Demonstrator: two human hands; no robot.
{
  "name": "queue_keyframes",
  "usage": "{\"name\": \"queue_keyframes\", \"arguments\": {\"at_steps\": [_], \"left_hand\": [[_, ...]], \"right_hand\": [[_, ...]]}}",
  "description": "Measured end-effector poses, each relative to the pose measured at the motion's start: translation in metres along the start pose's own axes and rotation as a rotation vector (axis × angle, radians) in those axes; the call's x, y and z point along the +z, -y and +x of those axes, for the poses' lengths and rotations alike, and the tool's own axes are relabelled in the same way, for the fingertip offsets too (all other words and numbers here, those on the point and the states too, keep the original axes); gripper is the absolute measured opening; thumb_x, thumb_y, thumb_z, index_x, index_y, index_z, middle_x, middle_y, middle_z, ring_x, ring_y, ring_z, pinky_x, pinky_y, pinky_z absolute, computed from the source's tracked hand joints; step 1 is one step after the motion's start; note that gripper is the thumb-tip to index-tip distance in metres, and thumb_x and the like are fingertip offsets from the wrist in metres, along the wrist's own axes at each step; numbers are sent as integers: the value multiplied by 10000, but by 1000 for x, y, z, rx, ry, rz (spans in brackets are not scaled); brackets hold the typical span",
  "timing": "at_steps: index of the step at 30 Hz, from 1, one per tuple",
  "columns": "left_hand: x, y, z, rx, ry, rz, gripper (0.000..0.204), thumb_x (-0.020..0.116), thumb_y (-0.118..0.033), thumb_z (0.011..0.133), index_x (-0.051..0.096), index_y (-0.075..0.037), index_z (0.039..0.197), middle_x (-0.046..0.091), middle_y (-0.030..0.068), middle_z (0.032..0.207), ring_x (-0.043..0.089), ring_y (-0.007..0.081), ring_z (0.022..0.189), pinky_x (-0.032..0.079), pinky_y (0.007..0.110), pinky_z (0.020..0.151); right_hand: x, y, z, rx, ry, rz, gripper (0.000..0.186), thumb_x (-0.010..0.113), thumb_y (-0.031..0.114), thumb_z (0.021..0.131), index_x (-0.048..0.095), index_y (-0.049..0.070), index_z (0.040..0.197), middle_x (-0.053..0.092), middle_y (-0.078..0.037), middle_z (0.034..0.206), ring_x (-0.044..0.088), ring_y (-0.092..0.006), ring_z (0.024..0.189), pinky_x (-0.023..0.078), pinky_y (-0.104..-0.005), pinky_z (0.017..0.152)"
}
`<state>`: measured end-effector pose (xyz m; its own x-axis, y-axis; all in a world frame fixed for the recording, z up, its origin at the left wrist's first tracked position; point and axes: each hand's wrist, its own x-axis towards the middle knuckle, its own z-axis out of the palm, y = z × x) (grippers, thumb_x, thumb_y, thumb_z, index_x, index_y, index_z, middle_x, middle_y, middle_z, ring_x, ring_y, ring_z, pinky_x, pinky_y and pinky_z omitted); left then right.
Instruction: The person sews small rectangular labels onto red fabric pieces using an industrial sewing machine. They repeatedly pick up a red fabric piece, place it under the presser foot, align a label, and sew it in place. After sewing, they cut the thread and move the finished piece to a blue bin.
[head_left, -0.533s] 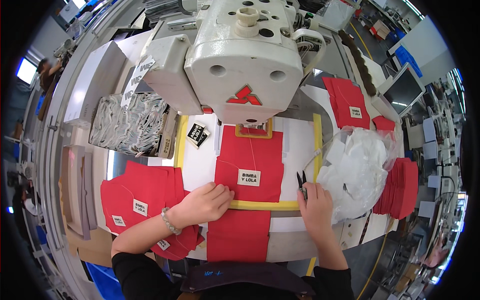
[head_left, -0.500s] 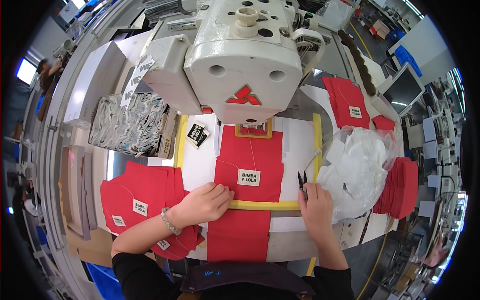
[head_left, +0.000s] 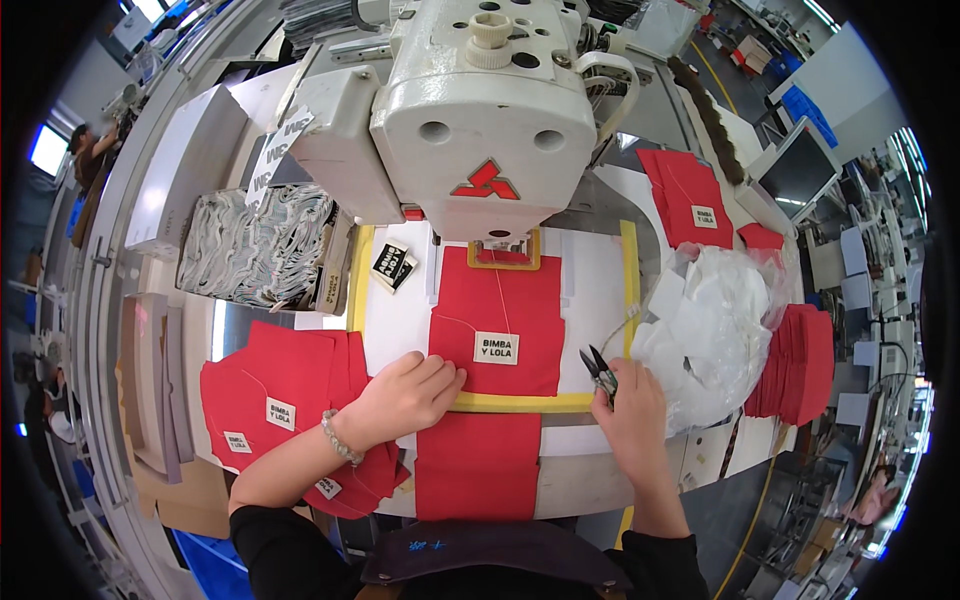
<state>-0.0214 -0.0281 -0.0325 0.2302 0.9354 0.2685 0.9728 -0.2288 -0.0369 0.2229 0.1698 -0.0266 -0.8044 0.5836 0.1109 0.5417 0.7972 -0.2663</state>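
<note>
A red fabric piece (head_left: 497, 300) with a cream label (head_left: 497, 348) lies on a white plate (head_left: 595, 330) below the sewing machine head (head_left: 490, 130). One thread runs from the machine's foot (head_left: 503, 250) to the label, and a loose thread tail trails off to the left. My left hand (head_left: 412, 398) is closed at the fabric's lower left corner, its curled fingers hiding that corner. In my right hand (head_left: 633, 405), right of the fabric, are small thread snips (head_left: 600, 371), blades apart and pointing up and left. They are clear of the fabric.
Red pieces with labels (head_left: 290, 375) lie at left, another red piece (head_left: 477, 470) at the front edge. A box of labels (head_left: 265, 245) and two loose labels (head_left: 393, 265) sit left of the machine. A clear bag (head_left: 700, 345) and red stacks (head_left: 800, 365) stand at right.
The snips have tilted to the left and their blades have spread wider. My right hand has turned a little with them. My left hand has barely moved.
</note>
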Motion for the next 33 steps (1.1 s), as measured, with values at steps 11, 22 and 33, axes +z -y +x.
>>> {"name": "queue_keyframes", "arguments": {"at_steps": [11,22,33], "left_hand": [[1,2,0,-133,-136,-158,326,645,-63,707,676,-20,1028,662,77,1029,600,139,732,466,269,623],[-14,-51,7,176,-239,-71,287,659,-63,704,692,4,981,677,82,887,515,56,546,372,204,477],[-20,-71,-17,193,-186,-48,250,650,-67,727,692,-2,965,660,74,873,489,43,543,348,194,476]], "right_hand": [[-36,-15,-24,311,-162,395,138,567,9,900,513,3,1027,582,-164,857,576,-323,741,454,-381,674],[-62,-8,13,-159,-360,41,255,683,111,852,597,61,1086,591,-72,788,532,-246,579,385,-327,562],[16,29,101,-797,-146,-70,255,739,217,764,667,143,998,596,37,755,590,-110,607,367,-285,569]]}}
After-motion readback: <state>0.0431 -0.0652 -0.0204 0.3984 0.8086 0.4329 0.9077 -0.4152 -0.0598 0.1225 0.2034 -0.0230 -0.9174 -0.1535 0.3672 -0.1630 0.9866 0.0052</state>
